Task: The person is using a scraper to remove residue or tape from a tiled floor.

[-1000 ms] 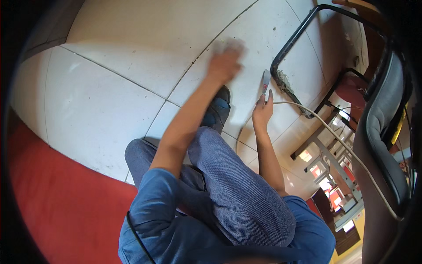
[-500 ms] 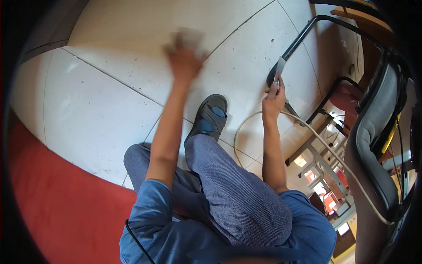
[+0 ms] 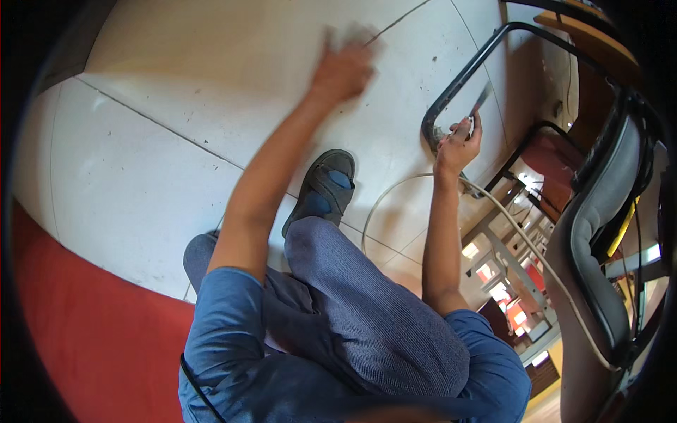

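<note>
My left hand [image 3: 343, 70] hovers above the white floor tiles, its fingers smeared by motion but spread apart, with nothing visible in it. My right hand [image 3: 457, 148] is closed round a knife [image 3: 482, 99], whose thin metal blade points up and away from the fingers; its handle is mostly hidden. Just beyond that hand is the bent black metal leg [image 3: 458, 83] of a chair. A cream cable [image 3: 518, 224] passes behind my right wrist and loops down beside my knee.
At the right a chair with a black padded part [image 3: 589, 233] lies on its side. Farther off are table frames and a brown seat [image 3: 553, 163]. My sandalled foot [image 3: 324, 189] rests on the tiles. Red flooring [image 3: 92, 324] covers the lower left.
My left hand has swept to the right across the floor. My right hand has shifted slightly right, with the knife now tilted to the right and close to the chair leg.
</note>
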Available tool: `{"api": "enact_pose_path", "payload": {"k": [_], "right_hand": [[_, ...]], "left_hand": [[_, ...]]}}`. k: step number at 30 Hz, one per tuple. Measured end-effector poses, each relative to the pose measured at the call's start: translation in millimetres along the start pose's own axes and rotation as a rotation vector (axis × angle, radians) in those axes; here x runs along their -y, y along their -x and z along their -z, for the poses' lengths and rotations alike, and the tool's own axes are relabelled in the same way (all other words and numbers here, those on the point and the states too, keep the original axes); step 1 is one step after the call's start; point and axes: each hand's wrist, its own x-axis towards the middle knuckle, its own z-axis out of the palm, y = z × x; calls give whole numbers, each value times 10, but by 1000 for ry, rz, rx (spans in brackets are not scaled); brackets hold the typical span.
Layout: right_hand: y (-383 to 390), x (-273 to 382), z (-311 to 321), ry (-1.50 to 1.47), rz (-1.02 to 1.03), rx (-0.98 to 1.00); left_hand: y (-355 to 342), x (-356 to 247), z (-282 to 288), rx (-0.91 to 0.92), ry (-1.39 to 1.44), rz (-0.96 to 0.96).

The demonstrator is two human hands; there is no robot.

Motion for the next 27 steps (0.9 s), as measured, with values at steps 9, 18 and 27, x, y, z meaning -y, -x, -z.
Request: {"api": "enact_pose_path", "payload": {"k": [9, 18, 27], "right_hand": [[-411, -459, -356, 566, 5, 199], [636, -155, -532, 157, -57, 693], [608, -55, 162, 195, -50, 315]], "left_hand": [[804, 500, 583, -347, 16, 234], [1635, 399, 389, -187, 101, 307], [1059, -589, -190, 214, 315, -425]]}}
